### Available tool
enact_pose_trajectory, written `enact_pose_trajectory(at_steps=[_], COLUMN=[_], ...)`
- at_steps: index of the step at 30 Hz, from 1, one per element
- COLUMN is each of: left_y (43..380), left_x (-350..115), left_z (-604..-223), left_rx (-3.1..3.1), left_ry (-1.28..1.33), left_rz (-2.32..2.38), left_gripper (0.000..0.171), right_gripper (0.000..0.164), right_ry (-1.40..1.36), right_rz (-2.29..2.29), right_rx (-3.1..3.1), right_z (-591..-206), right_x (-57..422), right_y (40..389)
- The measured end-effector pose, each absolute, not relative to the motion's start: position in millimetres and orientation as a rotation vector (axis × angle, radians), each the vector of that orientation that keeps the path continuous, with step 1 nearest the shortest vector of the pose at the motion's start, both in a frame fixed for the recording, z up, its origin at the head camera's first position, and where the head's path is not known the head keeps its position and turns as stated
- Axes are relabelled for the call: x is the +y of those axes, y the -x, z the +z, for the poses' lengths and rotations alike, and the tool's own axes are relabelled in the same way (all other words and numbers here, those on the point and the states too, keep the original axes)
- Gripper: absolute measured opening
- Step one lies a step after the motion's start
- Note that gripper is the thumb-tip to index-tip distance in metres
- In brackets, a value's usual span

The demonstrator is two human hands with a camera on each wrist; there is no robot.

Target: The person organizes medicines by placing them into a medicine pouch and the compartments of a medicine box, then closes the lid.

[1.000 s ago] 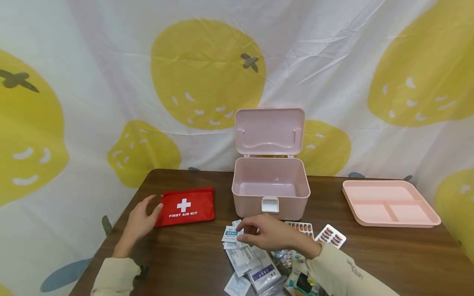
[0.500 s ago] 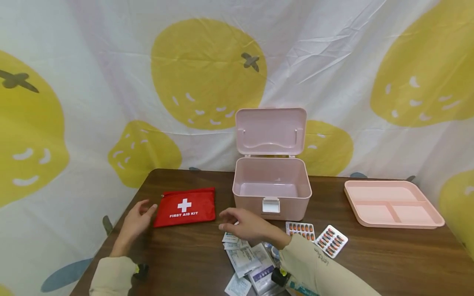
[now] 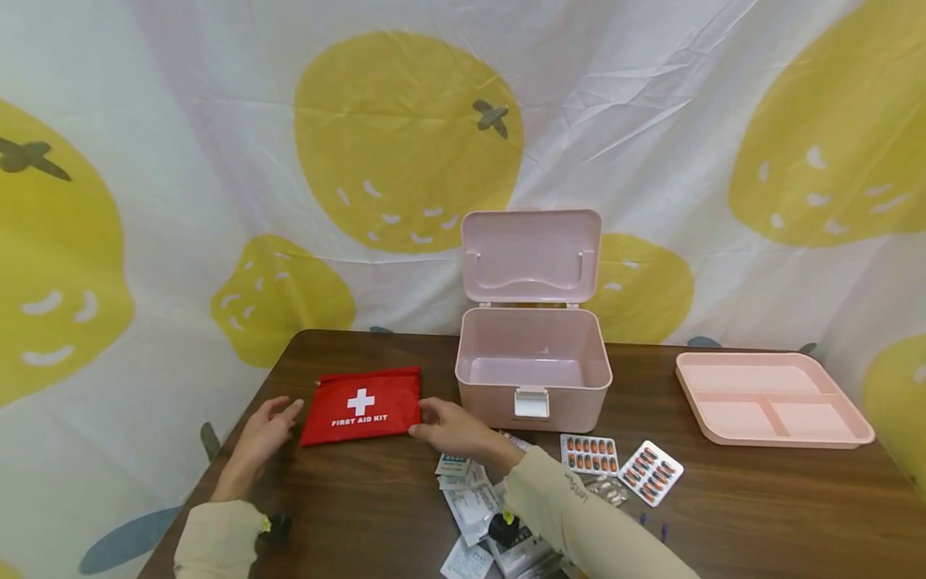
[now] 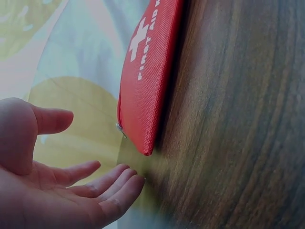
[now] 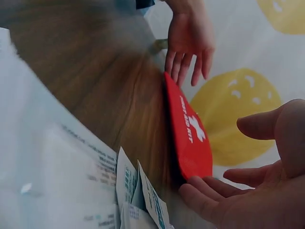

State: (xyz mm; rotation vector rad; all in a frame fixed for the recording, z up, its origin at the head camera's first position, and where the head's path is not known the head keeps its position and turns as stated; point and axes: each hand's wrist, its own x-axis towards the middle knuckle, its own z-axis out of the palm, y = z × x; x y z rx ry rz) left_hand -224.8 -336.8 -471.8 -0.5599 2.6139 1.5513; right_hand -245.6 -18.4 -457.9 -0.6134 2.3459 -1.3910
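Observation:
A red zippered first aid pouch with a white cross lies flat on the dark wooden table. My left hand is just off its left edge, fingers spread and holding nothing; the left wrist view shows a gap between those fingers and the pouch corner. On the opposite side my right hand has its fingertips right at the pouch's right edge. Thumb and fingers of the right hand are apart in the right wrist view, the fingers low beside the pouch's end.
Behind the right hand stands a pink box, its lid raised. White packets lie under the right forearm, with capsule blister packs to their right. A pink divided tray sits at far right.
My right hand has moved left from above the packets to the pouch's right edge. The left hand has shifted slightly down and away from the pouch's left edge.

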Motion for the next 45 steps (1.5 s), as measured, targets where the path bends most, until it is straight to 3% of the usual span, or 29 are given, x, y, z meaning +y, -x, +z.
enact_pose_trajectory(at_steps=[18,28,34,45], left_y=[231.9,235.8,231.6,221.5], left_x=[-335.0,-327.8,-329.7,-336.7], left_z=[-479.8,-478.8,-479.9,-480.8], left_rx=[2.320,2.306,2.353,2.397], left_ry=[0.554,0.533,0.506,0.505], left_rz=[1.851,1.807,1.692,1.551], left_gripper=[0.090,0.077,0.067,0.072], right_gripper=[0.067,0.063,0.051,0.045], right_ry=[0.227,0.161,0.129,0.232], right_rz=[-1.514,-1.639,-1.679,-1.714], right_rx=[2.275,2.220,2.133,2.119], right_z=[-467.7,-471.1,-474.0,-483.0], right_x=[-40.0,-48.6,-51.3,-49.9], right_y=[273.1,276.9,272.7,272.0])
